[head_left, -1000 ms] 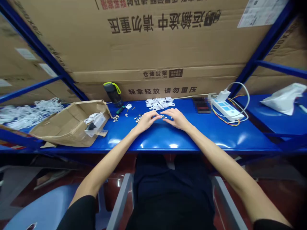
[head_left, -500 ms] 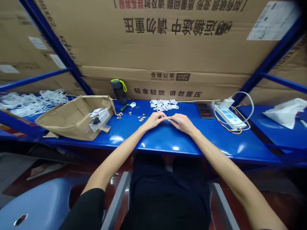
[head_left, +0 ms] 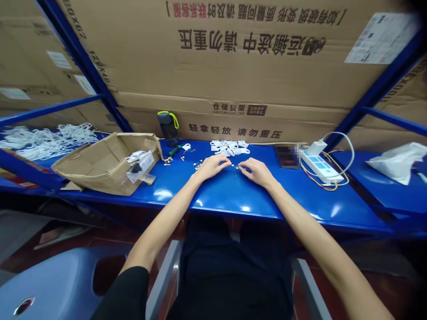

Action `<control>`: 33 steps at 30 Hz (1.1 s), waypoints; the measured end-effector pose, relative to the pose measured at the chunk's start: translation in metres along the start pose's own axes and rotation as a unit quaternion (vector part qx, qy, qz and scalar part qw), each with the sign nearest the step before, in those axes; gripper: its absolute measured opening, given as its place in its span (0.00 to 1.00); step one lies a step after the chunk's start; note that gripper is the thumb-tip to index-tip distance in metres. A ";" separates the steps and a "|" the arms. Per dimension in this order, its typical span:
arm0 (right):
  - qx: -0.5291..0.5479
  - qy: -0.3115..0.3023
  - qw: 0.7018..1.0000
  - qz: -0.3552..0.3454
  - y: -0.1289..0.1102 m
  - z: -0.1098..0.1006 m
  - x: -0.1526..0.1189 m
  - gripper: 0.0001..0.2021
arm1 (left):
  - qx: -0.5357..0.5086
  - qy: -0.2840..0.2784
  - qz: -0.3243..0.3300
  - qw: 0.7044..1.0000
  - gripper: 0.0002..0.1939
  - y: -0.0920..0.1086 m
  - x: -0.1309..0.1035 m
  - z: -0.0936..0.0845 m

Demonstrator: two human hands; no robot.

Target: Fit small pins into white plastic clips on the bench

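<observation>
My left hand (head_left: 213, 166) is over the blue table, thumb and fingers closed in a pinch; what they hold, if anything, is too small to name. Facing it, my right hand (head_left: 256, 171) pinches a tiny pale and brass-coloured piece (head_left: 237, 167) at its fingertips. A narrow gap separates the two hands, and a small whitish bit (head_left: 232, 165) shows in it. Beside my left hand lie small brass-and-white fittings (head_left: 197, 165), partly hidden by it. Just beyond both hands is a pile of flat white plastic pieces (head_left: 228, 146).
An open cardboard box (head_left: 100, 182) stands left, near a dark bottle (head_left: 168, 129) and a green-handled screwdriver (head_left: 175, 150). More fittings (head_left: 167, 161) lie by the box. Right are a dark, partly blurred object (head_left: 287, 156) and a power strip (head_left: 322, 166) with cables.
My hands were together at the fingertips and have moved slightly apart, opening a gap with small pieces visible in it. The view has shifted a little.
</observation>
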State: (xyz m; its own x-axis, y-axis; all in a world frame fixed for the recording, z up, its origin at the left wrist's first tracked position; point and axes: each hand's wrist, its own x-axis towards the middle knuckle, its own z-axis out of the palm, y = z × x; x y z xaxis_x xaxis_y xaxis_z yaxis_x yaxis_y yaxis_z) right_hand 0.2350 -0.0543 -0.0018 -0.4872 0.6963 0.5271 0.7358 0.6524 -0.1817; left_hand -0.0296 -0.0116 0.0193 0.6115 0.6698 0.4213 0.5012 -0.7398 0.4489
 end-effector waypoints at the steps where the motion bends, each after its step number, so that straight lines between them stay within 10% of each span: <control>1: -0.005 0.003 1.000 -0.005 -0.001 0.001 0.000 0.15 | -0.001 -0.004 0.005 1.000 0.16 0.003 0.000 0.002; 9: -0.031 -0.007 0.999 -0.032 -0.011 0.006 0.006 0.15 | -0.014 -0.054 0.032 0.998 0.16 0.007 0.001 0.011; 23: -0.059 -0.015 0.997 0.055 0.002 -0.003 0.001 0.13 | 0.112 -0.008 -0.037 0.993 0.16 -0.026 -0.013 -0.022; 33: -0.045 -0.084 0.995 -0.043 -0.021 0.013 0.014 0.23 | 0.094 0.052 -0.063 0.992 0.17 -0.039 -0.068 -0.059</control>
State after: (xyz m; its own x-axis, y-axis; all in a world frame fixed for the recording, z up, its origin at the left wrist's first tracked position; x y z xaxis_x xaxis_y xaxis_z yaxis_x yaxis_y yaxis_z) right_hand 0.2070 -0.0547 -0.0012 -0.6168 0.6837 0.3900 0.7228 0.6882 -0.0633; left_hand -0.1271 -0.0244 0.0191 0.4755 0.7528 0.4553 0.6806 -0.6427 0.3517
